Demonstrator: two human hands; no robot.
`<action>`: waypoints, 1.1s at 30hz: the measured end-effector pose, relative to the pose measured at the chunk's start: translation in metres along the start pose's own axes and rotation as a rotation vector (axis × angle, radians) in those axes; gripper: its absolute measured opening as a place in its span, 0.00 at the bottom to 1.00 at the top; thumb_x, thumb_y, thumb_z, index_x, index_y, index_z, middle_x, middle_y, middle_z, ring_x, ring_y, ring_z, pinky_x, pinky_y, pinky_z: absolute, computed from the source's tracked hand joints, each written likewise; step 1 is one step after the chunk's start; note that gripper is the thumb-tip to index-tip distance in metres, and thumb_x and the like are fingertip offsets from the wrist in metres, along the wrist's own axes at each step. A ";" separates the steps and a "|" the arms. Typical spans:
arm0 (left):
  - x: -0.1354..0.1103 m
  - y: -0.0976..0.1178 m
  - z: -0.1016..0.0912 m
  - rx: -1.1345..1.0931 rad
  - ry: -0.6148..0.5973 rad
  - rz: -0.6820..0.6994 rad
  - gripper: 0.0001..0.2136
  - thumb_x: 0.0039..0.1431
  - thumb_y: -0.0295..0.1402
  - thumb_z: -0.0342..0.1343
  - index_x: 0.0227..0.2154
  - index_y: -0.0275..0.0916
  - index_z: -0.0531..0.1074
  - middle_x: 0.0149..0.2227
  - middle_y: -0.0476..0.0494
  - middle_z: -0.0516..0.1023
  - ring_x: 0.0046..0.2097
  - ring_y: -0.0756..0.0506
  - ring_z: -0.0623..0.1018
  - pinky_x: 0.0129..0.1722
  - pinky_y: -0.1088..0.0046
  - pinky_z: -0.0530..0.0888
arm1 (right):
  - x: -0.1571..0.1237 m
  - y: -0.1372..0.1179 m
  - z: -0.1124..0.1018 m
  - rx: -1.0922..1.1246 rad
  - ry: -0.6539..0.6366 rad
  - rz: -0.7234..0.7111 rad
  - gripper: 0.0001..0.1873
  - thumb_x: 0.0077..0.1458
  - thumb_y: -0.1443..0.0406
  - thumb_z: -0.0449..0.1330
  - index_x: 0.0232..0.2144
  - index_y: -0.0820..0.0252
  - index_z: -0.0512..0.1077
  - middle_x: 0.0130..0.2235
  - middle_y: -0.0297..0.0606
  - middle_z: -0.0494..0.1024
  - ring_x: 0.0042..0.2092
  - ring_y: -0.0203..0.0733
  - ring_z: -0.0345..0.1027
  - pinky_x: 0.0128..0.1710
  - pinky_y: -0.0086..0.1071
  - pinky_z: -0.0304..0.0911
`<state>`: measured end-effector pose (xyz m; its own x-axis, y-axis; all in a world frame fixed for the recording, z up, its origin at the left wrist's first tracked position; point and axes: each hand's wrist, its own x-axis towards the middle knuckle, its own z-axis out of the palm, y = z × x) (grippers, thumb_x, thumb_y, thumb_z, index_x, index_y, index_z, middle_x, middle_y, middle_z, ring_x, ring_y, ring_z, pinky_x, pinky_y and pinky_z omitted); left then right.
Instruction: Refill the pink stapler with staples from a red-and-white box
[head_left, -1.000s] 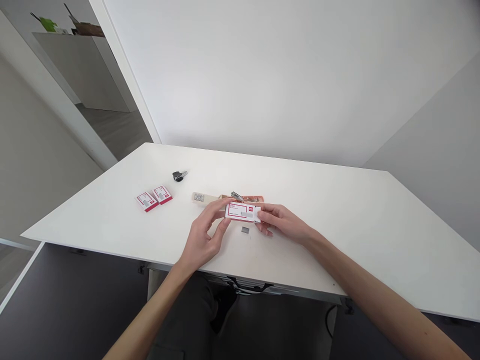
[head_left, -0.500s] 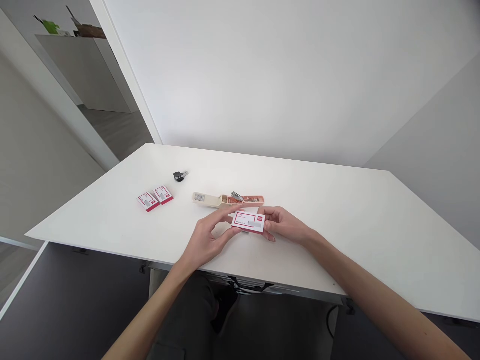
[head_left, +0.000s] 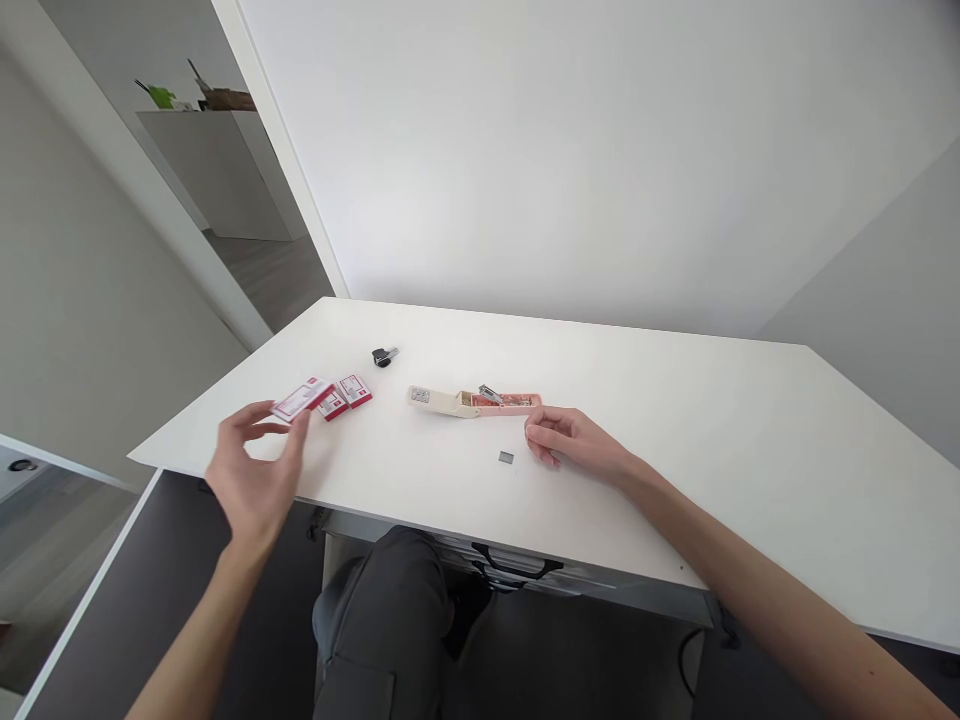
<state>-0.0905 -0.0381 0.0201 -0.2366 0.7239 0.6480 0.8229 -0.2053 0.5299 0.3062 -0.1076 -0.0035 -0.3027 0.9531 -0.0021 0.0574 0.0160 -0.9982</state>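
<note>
Box [head_left: 301, 399] of staples is pinched by its edges between thumb and fingertips of the left hand [head_left: 255, 470]. The light grip keeps it level over the table [head_left: 675, 420], just beside 2 matching packs [head_left: 345, 397]. The right hand [head_left: 574, 447] rests on the table, fingers loosely curled and empty, near the opened stapler [head_left: 474, 400] and a loose strip [head_left: 506, 457]. A clip [head_left: 384, 356] lies beyond.

The left arm reaches forward and leftward. The left hand [head_left: 253, 478] is raised, with thumb and fingertips pinching a small box [head_left: 301, 399]. The right arm stretches ahead, and the right hand [head_left: 570, 442] rests low, fingers loosely curled, empty.
</note>
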 end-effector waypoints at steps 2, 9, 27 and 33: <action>0.012 -0.019 -0.009 0.124 -0.014 -0.079 0.23 0.60 0.48 0.63 0.53 0.41 0.69 0.45 0.45 0.83 0.50 0.40 0.83 0.58 0.58 0.73 | 0.000 0.000 0.000 -0.011 0.005 0.006 0.19 0.65 0.48 0.64 0.32 0.56 0.72 0.31 0.33 0.73 0.28 0.35 0.63 0.31 0.33 0.60; 0.015 -0.031 -0.012 0.366 -0.241 -0.047 0.29 0.57 0.58 0.59 0.52 0.42 0.67 0.44 0.40 0.83 0.54 0.33 0.80 0.64 0.49 0.64 | 0.000 0.003 -0.001 -0.031 0.021 0.008 0.19 0.64 0.48 0.64 0.32 0.56 0.73 0.31 0.32 0.73 0.29 0.35 0.63 0.31 0.33 0.60; -0.005 -0.005 0.025 0.106 -0.221 0.360 0.24 0.65 0.49 0.60 0.55 0.40 0.66 0.54 0.32 0.71 0.43 0.38 0.78 0.45 0.53 0.78 | -0.001 0.007 0.012 -0.440 0.109 -0.119 0.11 0.61 0.55 0.65 0.35 0.54 0.73 0.28 0.30 0.74 0.29 0.36 0.64 0.30 0.32 0.59; -0.017 0.042 0.060 -0.050 -0.313 0.717 0.20 0.69 0.39 0.58 0.60 0.41 0.63 0.59 0.30 0.68 0.59 0.34 0.73 0.58 0.50 0.74 | 0.000 0.019 0.009 -0.763 0.107 -0.246 0.14 0.58 0.55 0.69 0.43 0.52 0.74 0.30 0.28 0.72 0.28 0.34 0.61 0.32 0.31 0.58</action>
<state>-0.0206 -0.0197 -0.0013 0.5068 0.5540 0.6605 0.6938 -0.7169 0.0689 0.2990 -0.1103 -0.0225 -0.3007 0.9186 0.2564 0.6460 0.3940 -0.6538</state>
